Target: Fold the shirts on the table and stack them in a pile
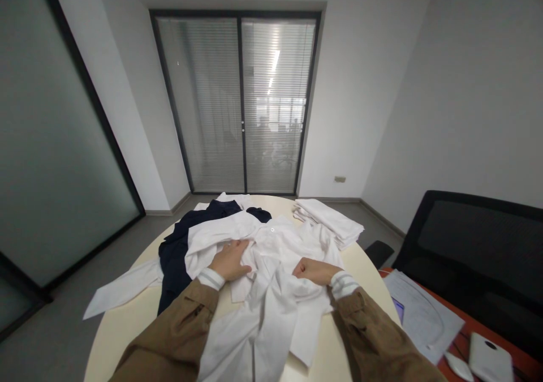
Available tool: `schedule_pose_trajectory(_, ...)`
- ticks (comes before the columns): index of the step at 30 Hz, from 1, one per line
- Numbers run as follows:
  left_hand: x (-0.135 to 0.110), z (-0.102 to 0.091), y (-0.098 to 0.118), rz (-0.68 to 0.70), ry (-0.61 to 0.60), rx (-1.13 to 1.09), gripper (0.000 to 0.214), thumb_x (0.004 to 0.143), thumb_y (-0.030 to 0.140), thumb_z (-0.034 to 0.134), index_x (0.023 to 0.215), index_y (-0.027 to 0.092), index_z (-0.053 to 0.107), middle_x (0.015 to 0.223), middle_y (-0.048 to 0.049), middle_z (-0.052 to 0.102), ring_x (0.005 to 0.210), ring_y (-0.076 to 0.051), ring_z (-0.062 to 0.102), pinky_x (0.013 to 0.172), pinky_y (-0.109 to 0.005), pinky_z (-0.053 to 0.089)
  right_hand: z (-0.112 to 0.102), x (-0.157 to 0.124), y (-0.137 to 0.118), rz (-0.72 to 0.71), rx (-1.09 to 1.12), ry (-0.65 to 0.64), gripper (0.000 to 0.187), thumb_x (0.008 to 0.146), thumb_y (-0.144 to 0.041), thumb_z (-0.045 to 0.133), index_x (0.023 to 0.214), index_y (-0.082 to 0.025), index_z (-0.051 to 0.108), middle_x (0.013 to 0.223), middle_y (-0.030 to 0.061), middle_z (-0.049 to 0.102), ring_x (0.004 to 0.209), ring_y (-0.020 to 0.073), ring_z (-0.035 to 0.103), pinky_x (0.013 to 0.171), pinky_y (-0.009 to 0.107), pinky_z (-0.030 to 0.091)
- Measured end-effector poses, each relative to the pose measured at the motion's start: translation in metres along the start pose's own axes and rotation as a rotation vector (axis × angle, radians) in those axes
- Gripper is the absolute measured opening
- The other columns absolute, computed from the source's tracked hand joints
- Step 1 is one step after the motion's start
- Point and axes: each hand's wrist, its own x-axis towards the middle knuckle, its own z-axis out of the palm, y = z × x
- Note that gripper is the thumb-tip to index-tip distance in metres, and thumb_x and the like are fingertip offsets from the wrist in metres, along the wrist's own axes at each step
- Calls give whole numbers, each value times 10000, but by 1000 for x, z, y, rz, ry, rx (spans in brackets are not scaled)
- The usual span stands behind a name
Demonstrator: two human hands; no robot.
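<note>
A round, pale surface [110, 353] carries a rumpled white shirt [275, 252], spread across its middle and toward its near edge, partly over a navy garment [182, 229] on the left; folded white cloth [333, 220] lies to the far right. Both forearms, in brown sleeves [169, 325], reach forward from the near corners and angle inward. The left hand [231, 259] lies back-up on the shirt, fingers pointing forward and right, thumb spread apart, its grip partly open. The right hand [316, 270] points left, fingers curled into a closed grip on the shirt's fabric. Striped cuffs [211, 278] ring both wrists. A small button [272, 230] shows beyond the hands.
</note>
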Motion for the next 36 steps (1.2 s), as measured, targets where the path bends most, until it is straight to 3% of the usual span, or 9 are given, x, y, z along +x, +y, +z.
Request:
schedule_pose_trajectory(4,0,0,-5,-52,-9,63,512,729,226,676,1238,211,626,1253,-145,607,1136,-314,604,934,-394,462,-6,-9,2,115,10,-21,245,675,-352,728,567,-137,678,499,-31,548,477,90,434,486,211,360)
schedule_pose_trajectory(8,-2,-12,-10,-39,-39,54,239,751,133,588,925,225,724,1003,-81,701,984,-259,656,838,-342,477,-11,-13,11,-70,128,64,408,723,-501,731,872,-123,767,555,-16,587,501,107,486,521,228,403)
schedule_pose_trajectory(12,-4,-29,-6,-6,37,43,205,768,127,559,857,206,726,979,-85,698,914,-235,652,817,-325,481,-14,-7,15,-313,102,656,542,843,-556,613,1188,-143,680,598,-10,593,559,145,548,585,272,464)
schedule_pose_trajectory(15,-4,-39,3,-39,281,52,277,875,164,454,816,173,724,1130,-125,671,1024,-265,608,915,-368,469,-17,-2,18,-465,-219,908,511,821,-508,670,1231,-203,661,1056,100,693,1012,250,624,916,414,493)
schedule_pose_trajectory(19,-3,-39,9,58,393,-4,280,909,212,439,900,195,719,1286,-74,625,1179,-249,536,1041,-354,414,-16,2,26,-446,-474,720,674,786,-522,711,1376,-230,566,1349,128,591,1243,301,536,1080,485,396)
schedule_pose_trajectory(23,1,-20,3,210,158,-7,637,835,347,621,1440,226,462,1506,-82,450,1306,-291,458,1101,-400,356,-13,3,28,-333,-448,585,596,753,-496,737,1272,-217,651,1211,117,674,1068,281,634,954,417,483)
schedule_pose_trajectory(26,3,-7,-2,196,36,14,828,797,253,625,1548,217,279,1439,-104,527,1277,-305,493,1065,-391,375,-11,1,22,-268,-373,564,373,790,-476,690,1033,-199,746,932,65,734,837,223,662,770,324,504)
schedule_pose_trajectory(31,0,-6,2,171,-31,24,565,851,194,483,1412,251,523,1105,-85,724,1035,-278,656,888,-358,467,-10,-2,15,-189,-309,600,452,946,-523,455,1141,-197,700,623,8,669,602,180,616,614,275,431)
schedule_pose_trajectory(36,-5,-10,14,107,-99,66,335,915,331,441,934,195,746,879,-113,749,903,-292,698,833,-374,487,-9,1,15,22,-461,648,733,941,-535,462,1519,-101,340,777,95,728,806,258,681,732,329,446)
